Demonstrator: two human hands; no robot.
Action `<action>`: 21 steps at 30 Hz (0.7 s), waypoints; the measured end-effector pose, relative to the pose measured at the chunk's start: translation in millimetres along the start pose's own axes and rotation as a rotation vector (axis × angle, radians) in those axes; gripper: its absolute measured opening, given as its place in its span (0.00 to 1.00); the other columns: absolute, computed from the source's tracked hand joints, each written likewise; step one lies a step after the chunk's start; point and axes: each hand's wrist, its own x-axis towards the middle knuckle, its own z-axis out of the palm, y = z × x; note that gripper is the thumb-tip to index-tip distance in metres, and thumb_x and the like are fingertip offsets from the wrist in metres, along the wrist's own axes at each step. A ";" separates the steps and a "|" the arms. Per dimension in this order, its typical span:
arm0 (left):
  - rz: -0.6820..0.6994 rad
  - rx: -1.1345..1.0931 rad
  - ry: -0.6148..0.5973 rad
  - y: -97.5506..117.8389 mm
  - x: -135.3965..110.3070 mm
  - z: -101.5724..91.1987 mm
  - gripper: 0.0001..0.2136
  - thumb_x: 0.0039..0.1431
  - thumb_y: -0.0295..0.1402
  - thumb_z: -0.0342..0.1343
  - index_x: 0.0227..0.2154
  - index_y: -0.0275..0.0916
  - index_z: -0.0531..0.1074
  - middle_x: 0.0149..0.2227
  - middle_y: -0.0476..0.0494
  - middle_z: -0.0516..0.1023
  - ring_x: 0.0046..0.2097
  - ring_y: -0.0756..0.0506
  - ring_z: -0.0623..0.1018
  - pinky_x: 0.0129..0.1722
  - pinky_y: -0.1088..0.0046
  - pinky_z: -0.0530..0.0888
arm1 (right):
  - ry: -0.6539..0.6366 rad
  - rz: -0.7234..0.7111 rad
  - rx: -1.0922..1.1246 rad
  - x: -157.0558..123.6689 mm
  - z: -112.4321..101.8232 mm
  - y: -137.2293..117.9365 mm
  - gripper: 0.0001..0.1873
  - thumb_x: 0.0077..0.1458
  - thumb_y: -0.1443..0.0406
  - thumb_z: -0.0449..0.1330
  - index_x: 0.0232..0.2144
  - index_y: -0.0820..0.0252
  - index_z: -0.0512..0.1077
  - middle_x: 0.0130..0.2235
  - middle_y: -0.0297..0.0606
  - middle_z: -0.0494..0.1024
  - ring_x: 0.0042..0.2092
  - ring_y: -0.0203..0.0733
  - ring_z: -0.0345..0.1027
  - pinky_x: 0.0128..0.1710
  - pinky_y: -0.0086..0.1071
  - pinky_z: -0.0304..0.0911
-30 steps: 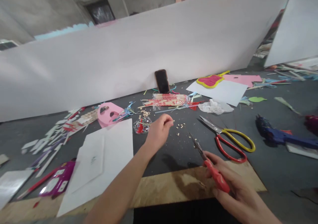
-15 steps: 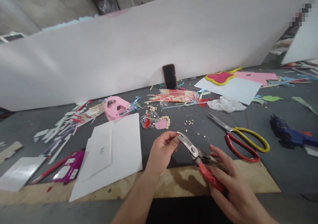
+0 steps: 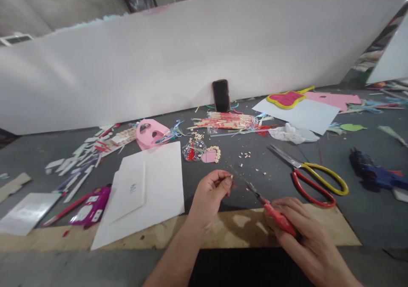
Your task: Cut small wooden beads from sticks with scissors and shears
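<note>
My right hand (image 3: 301, 225) is wrapped around the red handles of a pair of pruning shears (image 3: 278, 217). The blades point up and left and are seen nearly edge-on. Thumb and forefinger of my left hand (image 3: 208, 195) pinch a small pale piece (image 3: 232, 177), mostly hidden by the fingertips, just left of the blade tips. Beyond the hands lie several short pale cut bits (image 3: 245, 155). A pink oval card (image 3: 209, 156) edged with similar bits lies beside a clear bag of small decorations (image 3: 193, 151).
To the right lie large scissors (image 3: 299, 164) with red and yellow handles and a blue glue gun (image 3: 379, 172). White sheets (image 3: 165, 185) and a purple packet (image 3: 92, 206) are at left. A phone (image 3: 221, 95) leans on the white board behind wrapped sticks (image 3: 226, 121).
The shears have turned edge-on and their blades have moved away from my left fingertips. My right hand's fingers have closed further around the handles. My left hand stays in nearly the same place.
</note>
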 end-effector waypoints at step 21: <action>0.138 -0.002 0.063 13.9 -13.7 16.5 0.07 0.51 0.35 0.62 0.26 0.37 0.73 0.22 0.52 0.71 0.24 0.54 0.65 0.24 0.79 0.62 | -0.012 -0.020 0.012 -2.9 -9.9 -19.3 0.14 0.52 0.69 0.54 0.41 0.54 0.74 0.48 0.43 0.77 0.47 0.45 0.73 0.41 0.29 0.71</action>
